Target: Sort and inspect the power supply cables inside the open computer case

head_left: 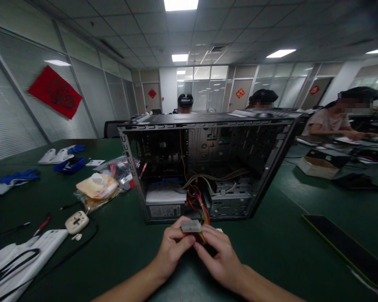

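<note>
- Far left: blue-and-white gloves lie on the green surface; a white flat object lies nearer you, crossed by a black cable.
- Right of that: a rounded white case sits near a plastic bag of tissues; a blue tray lies beyond.
- Centre: the open computer case stands before you, power supply at lower left inside.
- Your left hand is clamped on the pale connector, thumb below it, in front of the computer case.
- Your right hand is closed on the coloured wires at the connector's right end; they run up into the computer case.
- Right: a dark panel with a green edge lies flat; an open carton sits beyond, near a seated person.
</note>
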Motion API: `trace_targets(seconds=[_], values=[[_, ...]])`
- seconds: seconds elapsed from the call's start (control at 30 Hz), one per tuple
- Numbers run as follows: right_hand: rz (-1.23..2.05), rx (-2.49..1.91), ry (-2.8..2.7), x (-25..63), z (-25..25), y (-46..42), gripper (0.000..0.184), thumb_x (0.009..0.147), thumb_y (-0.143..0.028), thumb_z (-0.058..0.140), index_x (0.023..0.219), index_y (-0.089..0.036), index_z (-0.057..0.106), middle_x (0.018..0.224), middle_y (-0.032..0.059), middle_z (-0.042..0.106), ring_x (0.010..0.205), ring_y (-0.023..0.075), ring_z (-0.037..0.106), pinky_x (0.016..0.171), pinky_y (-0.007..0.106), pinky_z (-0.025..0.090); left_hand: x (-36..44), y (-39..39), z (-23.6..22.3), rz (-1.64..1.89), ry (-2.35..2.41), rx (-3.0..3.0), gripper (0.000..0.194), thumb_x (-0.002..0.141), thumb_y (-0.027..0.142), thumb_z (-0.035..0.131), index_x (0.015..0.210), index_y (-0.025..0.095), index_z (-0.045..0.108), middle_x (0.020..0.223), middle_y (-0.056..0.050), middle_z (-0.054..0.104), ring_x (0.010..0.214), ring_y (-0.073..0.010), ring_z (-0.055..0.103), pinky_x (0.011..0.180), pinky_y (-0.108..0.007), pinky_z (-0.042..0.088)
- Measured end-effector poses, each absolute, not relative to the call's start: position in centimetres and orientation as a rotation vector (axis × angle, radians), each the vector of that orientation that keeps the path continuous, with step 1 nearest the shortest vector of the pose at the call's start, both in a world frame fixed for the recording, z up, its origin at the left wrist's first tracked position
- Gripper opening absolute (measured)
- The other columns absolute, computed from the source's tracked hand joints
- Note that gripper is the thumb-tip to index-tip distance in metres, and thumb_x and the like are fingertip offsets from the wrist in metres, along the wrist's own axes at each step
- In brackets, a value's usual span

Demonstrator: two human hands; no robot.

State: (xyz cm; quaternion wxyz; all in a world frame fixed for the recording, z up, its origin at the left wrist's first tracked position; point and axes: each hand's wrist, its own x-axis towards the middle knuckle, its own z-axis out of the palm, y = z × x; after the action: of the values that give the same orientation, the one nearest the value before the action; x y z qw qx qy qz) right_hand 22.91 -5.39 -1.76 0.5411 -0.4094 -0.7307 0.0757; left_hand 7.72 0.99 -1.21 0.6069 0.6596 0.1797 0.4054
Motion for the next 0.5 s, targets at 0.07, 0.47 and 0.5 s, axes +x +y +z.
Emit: trace_targets(seconds=[0.07, 0.47, 0.5], values=[[0.249, -0.984, -1.755, 23.3, -1.6, -4.9, 0.015, 0.093, -0.018, 0.053, 0.082, -0.018, 0.064, 0.073, 0.0052, 0.064, 0.069, 0.0184, 0.063, 0.072, 0.029, 0.054, 7.9, 1.1, -1.6, 0.915, 0.423, 1.353, 0.019, 0.079, 0.035, 0.073, 0.076, 0.017, 0.080, 0.090, -0.009, 0.067, 0.093, -0.0233, 0.057, 0.086, -0.033, 0.043], [0.114, -1.057, -2.016, 23.8, 0.9, -3.9, 0.019, 0.097, -0.028, 0.052, 0.088, -0.017, 0.064, 0.080, 0.0057, 0.065, 0.072, 0.0167, 0.061, 0.067, 0.026, 0.049, 8.2, 1.8, -1.1, 0.892, 0.418, 0.800, 0.023, 0.070, 0.035, 0.083, 0.078, 0.015, 0.076, 0.079, -0.003, 0.072, 0.076, -0.0144, 0.062, 0.081, -0.028, 0.046], [0.078, -1.070, -2.039, 23.8, 1.7, -3.6, 0.020, 0.098, -0.027, 0.050, 0.090, -0.016, 0.065, 0.080, 0.0054, 0.065, 0.071, 0.0163, 0.060, 0.066, 0.026, 0.049, 8.2, 1.9, -1.0, 0.916, 0.404, 0.769, 0.023, 0.070, 0.035, 0.083, 0.081, 0.017, 0.075, 0.083, -0.002, 0.072, 0.080, -0.0149, 0.063, 0.083, -0.029, 0.047]])
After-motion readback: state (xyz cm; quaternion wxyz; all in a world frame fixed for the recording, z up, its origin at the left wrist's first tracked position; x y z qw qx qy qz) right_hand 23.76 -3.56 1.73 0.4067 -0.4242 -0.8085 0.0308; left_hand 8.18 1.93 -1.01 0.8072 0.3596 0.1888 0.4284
